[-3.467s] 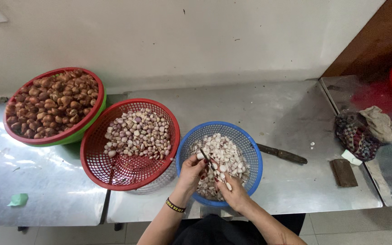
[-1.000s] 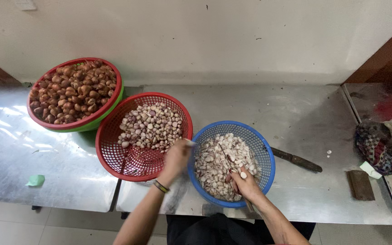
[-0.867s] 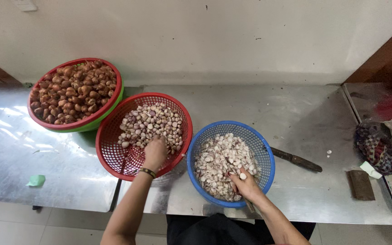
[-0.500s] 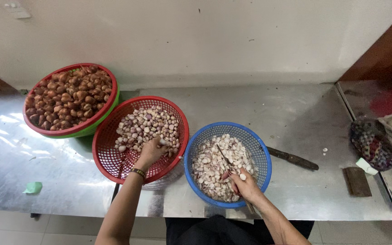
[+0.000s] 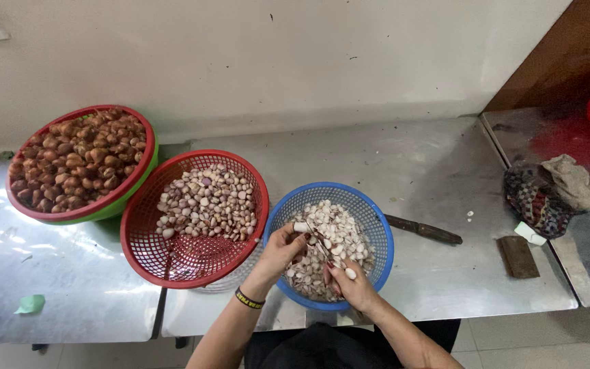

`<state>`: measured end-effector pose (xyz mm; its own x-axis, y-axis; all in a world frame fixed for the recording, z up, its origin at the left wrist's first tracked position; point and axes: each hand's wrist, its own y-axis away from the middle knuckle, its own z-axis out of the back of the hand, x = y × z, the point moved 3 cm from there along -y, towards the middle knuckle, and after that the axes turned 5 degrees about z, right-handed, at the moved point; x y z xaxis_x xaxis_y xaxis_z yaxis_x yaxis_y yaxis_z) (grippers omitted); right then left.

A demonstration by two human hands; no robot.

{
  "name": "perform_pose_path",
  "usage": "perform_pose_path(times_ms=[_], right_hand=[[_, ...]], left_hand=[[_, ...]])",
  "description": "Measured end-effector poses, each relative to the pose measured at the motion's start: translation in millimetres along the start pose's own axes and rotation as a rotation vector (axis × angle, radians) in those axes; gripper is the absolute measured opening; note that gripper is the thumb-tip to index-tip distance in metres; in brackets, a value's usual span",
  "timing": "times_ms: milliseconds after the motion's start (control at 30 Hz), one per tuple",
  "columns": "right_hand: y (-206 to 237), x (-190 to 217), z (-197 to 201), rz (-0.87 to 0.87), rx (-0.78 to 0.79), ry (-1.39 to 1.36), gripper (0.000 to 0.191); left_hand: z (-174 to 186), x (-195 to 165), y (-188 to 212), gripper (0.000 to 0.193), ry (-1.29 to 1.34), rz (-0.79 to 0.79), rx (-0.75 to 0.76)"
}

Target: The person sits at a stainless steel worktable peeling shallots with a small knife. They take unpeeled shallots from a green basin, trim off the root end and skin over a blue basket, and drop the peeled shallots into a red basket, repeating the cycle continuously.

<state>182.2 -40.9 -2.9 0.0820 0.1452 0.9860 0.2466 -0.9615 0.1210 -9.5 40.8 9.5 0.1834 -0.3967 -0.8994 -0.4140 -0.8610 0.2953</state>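
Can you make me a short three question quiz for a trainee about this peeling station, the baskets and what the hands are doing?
1. True or false: both hands are over the blue basket.
2. Which basket holds the brown unpeeled bulbs? A) the red basket nested in a green one B) the red mesh basket in the middle C) the blue basket
3. What lies on the metal table just right of the blue basket?

Key
1. True: the left hand pinches a pale bulb and the right hand works a thin blade above it.
2. A.
3. A dark-handled knife.
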Motion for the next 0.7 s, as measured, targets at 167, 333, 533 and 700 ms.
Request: perform_pose_path(times_ms=[167,333,533,700], right_hand=[[2.9,-2.3,3.7,0.101,-0.037,0.122,0.021],[9.5,5.3,1.4,0.281,-0.067,0.35,0.024],[-1.0,1.9,3.0,0.132,-0.147,0.295,0.025],[6.1,-1.7,-0.4,0.123,-0.093,0.369,0.02]], left_hand=[[-8.1,17.7,2.0,0.019,0.02,0.018,-0.099],[-15.7,22.8,11.9,0.023,0.117,-0.011,-0.129],[-21.1,33.9,12.9,0.02,0.256,0.052,0.018],[-19.9,32.2,4.2,0.02,0.319,0.005,-0.002]])
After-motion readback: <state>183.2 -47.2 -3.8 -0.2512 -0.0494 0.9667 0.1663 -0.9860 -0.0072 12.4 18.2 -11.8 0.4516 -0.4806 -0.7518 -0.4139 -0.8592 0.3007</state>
